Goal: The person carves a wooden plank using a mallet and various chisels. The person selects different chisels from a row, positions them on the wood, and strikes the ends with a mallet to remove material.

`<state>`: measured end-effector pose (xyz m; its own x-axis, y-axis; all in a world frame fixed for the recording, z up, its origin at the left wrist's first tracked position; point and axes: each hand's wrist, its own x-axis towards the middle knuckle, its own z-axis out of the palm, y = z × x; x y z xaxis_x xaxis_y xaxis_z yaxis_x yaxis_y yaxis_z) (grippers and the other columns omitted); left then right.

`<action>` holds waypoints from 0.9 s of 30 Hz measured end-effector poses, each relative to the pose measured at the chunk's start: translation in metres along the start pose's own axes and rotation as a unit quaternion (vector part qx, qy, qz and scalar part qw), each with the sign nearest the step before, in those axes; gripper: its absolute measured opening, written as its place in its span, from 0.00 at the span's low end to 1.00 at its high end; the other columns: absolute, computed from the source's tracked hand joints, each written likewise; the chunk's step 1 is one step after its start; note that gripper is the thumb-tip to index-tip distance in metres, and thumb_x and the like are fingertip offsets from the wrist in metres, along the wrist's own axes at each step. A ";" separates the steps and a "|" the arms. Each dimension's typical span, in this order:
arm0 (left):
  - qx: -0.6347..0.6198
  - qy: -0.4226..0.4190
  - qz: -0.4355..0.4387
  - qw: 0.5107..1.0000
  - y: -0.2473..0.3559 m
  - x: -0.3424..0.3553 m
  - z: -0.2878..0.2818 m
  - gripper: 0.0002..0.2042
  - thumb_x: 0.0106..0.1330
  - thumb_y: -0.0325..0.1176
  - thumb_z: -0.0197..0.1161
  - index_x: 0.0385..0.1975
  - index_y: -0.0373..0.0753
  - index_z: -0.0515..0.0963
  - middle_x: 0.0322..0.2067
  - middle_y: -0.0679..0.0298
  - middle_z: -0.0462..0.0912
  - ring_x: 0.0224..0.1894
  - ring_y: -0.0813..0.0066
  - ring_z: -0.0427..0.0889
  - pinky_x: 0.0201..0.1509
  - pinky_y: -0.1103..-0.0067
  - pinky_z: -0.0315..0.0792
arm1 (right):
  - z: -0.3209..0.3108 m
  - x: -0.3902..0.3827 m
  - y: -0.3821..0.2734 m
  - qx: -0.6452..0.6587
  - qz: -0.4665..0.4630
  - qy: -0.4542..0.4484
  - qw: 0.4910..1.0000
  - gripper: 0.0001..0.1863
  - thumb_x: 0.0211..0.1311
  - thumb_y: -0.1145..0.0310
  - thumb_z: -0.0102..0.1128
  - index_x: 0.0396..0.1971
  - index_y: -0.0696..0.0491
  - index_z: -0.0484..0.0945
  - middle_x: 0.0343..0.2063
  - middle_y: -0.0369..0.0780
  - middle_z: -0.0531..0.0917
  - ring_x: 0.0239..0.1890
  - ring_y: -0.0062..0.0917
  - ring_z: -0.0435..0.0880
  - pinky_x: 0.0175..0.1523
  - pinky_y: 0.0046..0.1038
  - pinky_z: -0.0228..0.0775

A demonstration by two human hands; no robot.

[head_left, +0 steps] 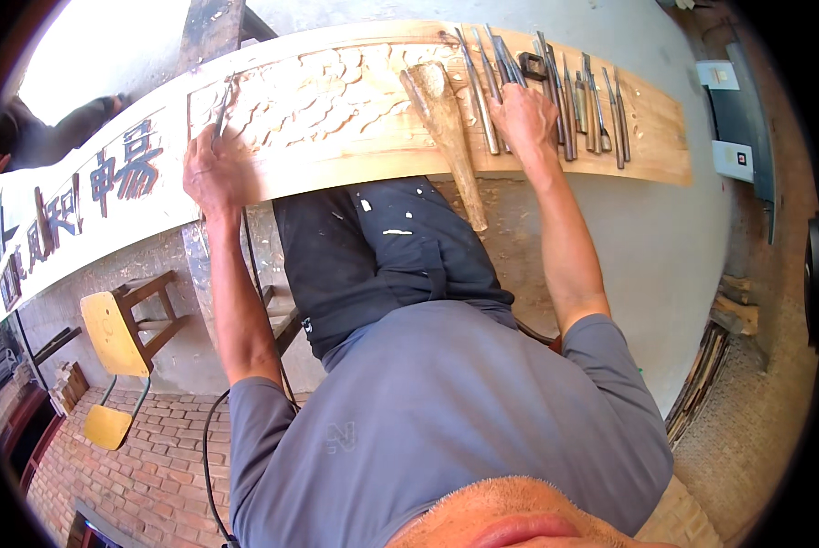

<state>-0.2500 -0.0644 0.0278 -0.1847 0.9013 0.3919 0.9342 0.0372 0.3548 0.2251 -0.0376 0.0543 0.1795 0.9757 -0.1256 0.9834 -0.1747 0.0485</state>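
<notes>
My left hand (210,172) is closed on a slim carving tool (223,103) at the left end of a carved relief on the long pale wooden board (656,146). The relief (318,91) has scalloped, cloud-like cuts. My right hand (525,119) rests over a row of chisels and gouges (581,110) at the board's right, fingers curled on them; whether it grips one I cannot make out. A club-like wooden mallet (441,128) lies just left of that row, its handle past the near edge. A small black object (533,66) sits among the tools.
Large dark carved characters (126,160) cover the board's left part. Another person's dark-clad limb (49,132) is at upper left. A yellow chair (115,333) stands below the board on brick paving (163,447). A black cable runs beside it. Wood strips (702,374) lie at right.
</notes>
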 end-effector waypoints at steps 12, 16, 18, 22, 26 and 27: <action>0.040 0.081 -0.029 0.996 -0.023 0.003 0.034 0.11 0.68 0.31 0.65 0.49 0.44 0.86 0.38 0.56 0.89 0.41 0.51 0.88 0.43 0.60 0.83 | -0.006 -0.016 -0.003 0.038 0.023 0.006 0.999 0.21 0.76 0.48 0.65 0.30 0.50 0.88 0.20 0.41 0.86 0.22 0.30 0.83 0.34 0.41 0.76; 0.074 0.051 -0.062 0.994 -0.007 0.007 0.031 0.15 0.70 0.35 0.65 0.54 0.43 0.88 0.43 0.58 0.92 0.47 0.53 0.90 0.50 0.60 0.83 | -0.006 -0.014 -0.003 -0.001 0.015 0.035 0.999 0.20 0.73 0.48 0.68 0.33 0.52 0.88 0.31 0.48 0.92 0.34 0.43 0.92 0.44 0.46 0.80; 0.087 0.051 -0.067 0.993 -0.007 0.002 0.023 0.16 0.69 0.37 0.67 0.54 0.43 0.88 0.44 0.58 0.92 0.47 0.53 0.90 0.51 0.59 0.83 | -0.002 -0.011 -0.006 -0.010 0.000 0.056 0.998 0.20 0.71 0.48 0.68 0.33 0.52 0.88 0.34 0.50 0.93 0.37 0.47 0.93 0.46 0.47 0.80; 0.098 0.049 -0.065 0.992 -0.009 -0.002 0.020 0.20 0.66 0.43 0.71 0.56 0.44 0.88 0.45 0.57 0.92 0.49 0.54 0.90 0.52 0.58 0.82 | 0.000 -0.008 -0.008 -0.013 -0.002 0.062 0.998 0.20 0.69 0.48 0.69 0.34 0.51 0.89 0.33 0.50 0.92 0.38 0.49 0.92 0.46 0.48 0.80; 0.096 0.080 -0.022 0.992 0.001 -0.003 0.023 0.17 0.64 0.42 0.71 0.50 0.42 0.88 0.41 0.58 0.92 0.42 0.54 0.90 0.47 0.61 0.83 | -0.008 -0.011 -0.005 -0.016 0.002 0.066 0.998 0.20 0.68 0.48 0.69 0.34 0.52 0.89 0.33 0.50 0.92 0.39 0.50 0.92 0.47 0.49 0.80; 0.104 0.065 -0.042 0.992 0.001 -0.006 0.020 0.18 0.64 0.42 0.72 0.51 0.43 0.88 0.42 0.58 0.92 0.44 0.53 0.90 0.48 0.61 0.83 | -0.010 -0.013 -0.006 -0.010 0.005 0.061 0.998 0.19 0.69 0.49 0.68 0.33 0.52 0.88 0.31 0.49 0.92 0.35 0.47 0.92 0.45 0.47 0.81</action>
<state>-0.2423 -0.0609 0.0086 -0.2893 0.8288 0.4790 0.9542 0.2096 0.2136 0.2171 -0.0479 0.0658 0.1840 0.9829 -0.0029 0.9806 -0.1833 0.0686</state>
